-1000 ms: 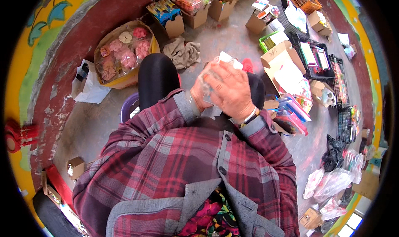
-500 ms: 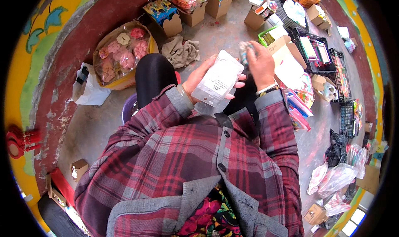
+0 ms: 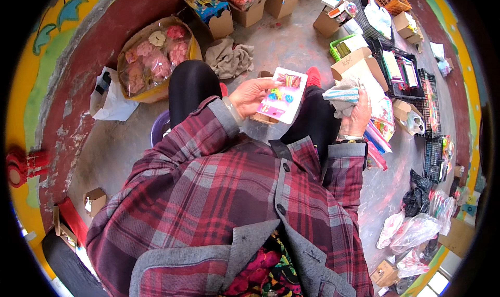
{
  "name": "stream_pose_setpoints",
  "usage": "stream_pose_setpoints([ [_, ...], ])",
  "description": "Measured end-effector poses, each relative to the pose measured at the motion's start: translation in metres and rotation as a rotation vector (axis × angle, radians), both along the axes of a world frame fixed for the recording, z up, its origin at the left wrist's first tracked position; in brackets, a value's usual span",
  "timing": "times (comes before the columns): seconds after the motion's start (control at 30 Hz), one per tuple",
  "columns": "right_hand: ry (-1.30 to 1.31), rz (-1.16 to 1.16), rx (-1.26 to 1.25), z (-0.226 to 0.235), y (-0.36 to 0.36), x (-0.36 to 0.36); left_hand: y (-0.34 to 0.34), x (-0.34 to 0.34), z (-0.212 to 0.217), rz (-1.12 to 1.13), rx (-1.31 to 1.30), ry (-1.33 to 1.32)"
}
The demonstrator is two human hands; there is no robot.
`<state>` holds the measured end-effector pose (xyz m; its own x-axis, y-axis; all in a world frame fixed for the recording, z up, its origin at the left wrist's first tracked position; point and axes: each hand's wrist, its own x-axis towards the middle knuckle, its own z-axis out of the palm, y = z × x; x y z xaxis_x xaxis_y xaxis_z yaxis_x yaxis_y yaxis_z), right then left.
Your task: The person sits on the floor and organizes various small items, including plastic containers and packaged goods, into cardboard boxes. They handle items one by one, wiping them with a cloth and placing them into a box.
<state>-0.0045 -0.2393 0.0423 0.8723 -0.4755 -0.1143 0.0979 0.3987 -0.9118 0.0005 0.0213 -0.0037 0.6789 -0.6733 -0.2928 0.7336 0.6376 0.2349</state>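
Left hand (image 3: 250, 95) grips the card (image 3: 283, 96) by its left edge, long axis running near-far. Right hand (image 3: 357, 115) is closed on a cloth (image 3: 341, 96), just right of the card.

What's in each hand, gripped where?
Left hand pinches the flat card pack by its left edge. Right hand bunches a striped cloth in its fist.

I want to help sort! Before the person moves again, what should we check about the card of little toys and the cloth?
1. Left hand grips the white card of small colourful trinkets: ok.
2. Card faces up, pieces visible: ok.
3. Right hand holds the striped white and blue cloth: ok.
4. Cloth clear of the card: ok.
5. Every trinket fastened on: cannot tell.
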Motion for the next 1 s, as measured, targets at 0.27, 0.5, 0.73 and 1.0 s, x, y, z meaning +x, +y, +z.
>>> stream_pose_setpoints([
  [0.27,-0.061,-0.044,0.065,0.006,-0.008,-0.010,-0.007,-0.002,-0.011,0.129,0.108,-0.146],
  [0.5,-0.344,0.217,-0.705,0.047,0.065,0.003,-0.017,-0.009,0.002,0.171,0.198,-0.266],
  [0.73,-0.599,0.450,-1.408,0.018,0.114,-0.009,-0.014,-0.009,0.005,0.397,0.191,-0.325],
  [1.0,-0.417,0.781,-1.026,-0.031,0.078,-0.055,0.025,0.032,-0.003,0.624,0.378,-0.293],
])
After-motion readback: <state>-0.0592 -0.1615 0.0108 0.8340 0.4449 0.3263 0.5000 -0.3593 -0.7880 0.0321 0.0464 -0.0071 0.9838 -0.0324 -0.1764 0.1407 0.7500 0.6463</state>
